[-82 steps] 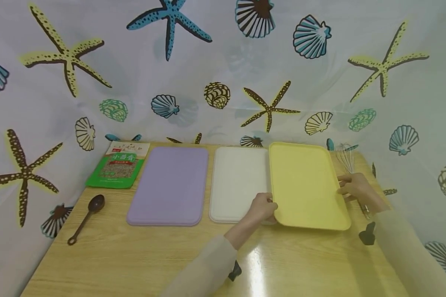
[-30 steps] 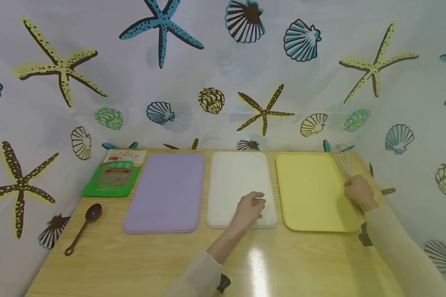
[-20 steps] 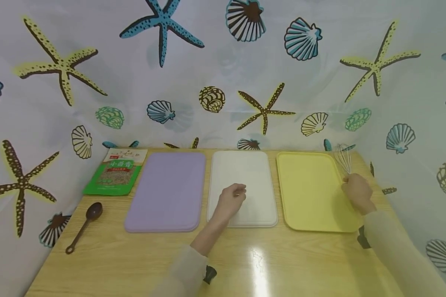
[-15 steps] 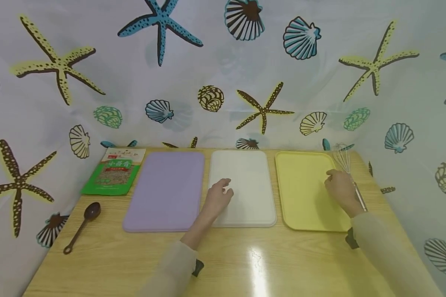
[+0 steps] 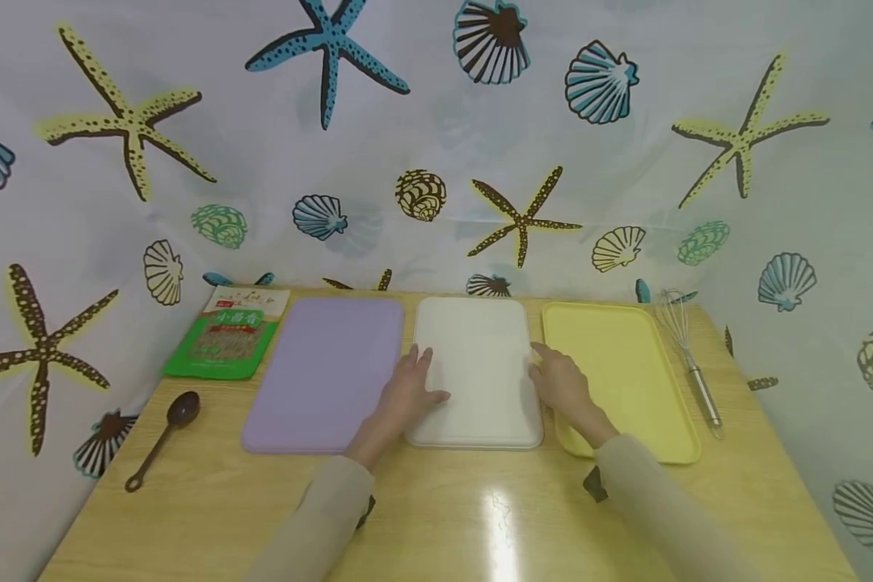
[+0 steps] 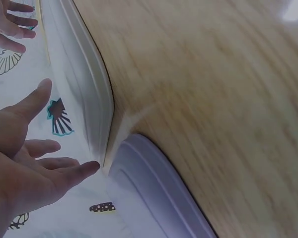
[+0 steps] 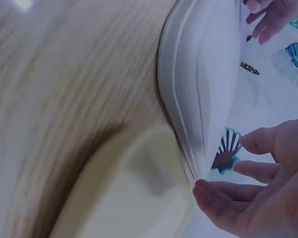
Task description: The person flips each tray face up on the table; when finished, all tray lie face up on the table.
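Our left hand (image 5: 402,396) is lying at the left edge of the white tray (image 5: 483,368), centre frame, fingers spread, gripping nothing; slipping sideways, we could be shoving the purple tray (image 5: 327,368) at centre-left. Our right hand (image 5: 563,385), fingers loosely bent and empty, is lying at the opposite edge; reaching low, we could be nudging the yellow tray (image 5: 622,368) at centre-right.
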Motion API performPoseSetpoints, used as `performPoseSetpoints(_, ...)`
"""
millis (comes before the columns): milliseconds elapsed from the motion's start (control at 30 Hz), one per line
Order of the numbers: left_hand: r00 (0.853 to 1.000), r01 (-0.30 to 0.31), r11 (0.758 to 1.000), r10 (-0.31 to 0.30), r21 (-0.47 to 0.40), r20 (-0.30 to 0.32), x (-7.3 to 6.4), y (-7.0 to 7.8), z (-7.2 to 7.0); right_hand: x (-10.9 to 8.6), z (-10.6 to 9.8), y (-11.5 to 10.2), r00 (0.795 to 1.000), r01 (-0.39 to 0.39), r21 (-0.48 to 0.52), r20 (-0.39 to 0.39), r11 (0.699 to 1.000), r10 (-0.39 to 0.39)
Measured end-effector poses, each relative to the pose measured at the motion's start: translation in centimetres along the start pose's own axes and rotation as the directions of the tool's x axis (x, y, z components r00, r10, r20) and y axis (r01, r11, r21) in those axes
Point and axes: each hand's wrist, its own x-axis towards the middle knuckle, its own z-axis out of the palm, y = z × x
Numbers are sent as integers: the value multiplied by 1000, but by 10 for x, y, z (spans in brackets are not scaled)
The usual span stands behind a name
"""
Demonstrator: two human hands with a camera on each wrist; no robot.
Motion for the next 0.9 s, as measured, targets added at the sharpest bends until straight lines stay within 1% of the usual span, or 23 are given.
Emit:
performPoseSetpoints(167, 998, 53, 998, -52, -17, 26, 9, -3, 3, 8, 19, -8, 998, -51, -48, 44, 997, 54)
performPoseSetpoints(300, 997, 69, 998, -69, -9, 47, 12, -3, 3, 12, 29, -12, 994, -88, -83, 58, 993, 93)
performPoseSetpoints(367, 996, 74, 997, -74, -5, 57, 13, -2, 1, 13, 32, -14, 994, -90, -86, 57, 992, 95)
performPoseSetpoints(600, 991, 89, 994, -95, 62, 90, 11, 6, -7, 13, 40, -21, 999, -48, -106, 12, 993, 50)
performPoseSetpoints(733, 990, 102, 992, -109, 74, 93, 10, 8, -10, 13, 43, -23, 999, -52, -108, -14, 993, 50)
performPoseSetpoints(800, 990, 102, 993, -107, 58, 90, 10, 8, -10, 14, 44, -24, 997, -78, -94, -36, 993, 74)
performPoseSetpoints(900, 992, 84, 995, -88, 52, 89, 9, 6, -9, 14, 45, -25, 988, -146, -45, -56, 988, 144)
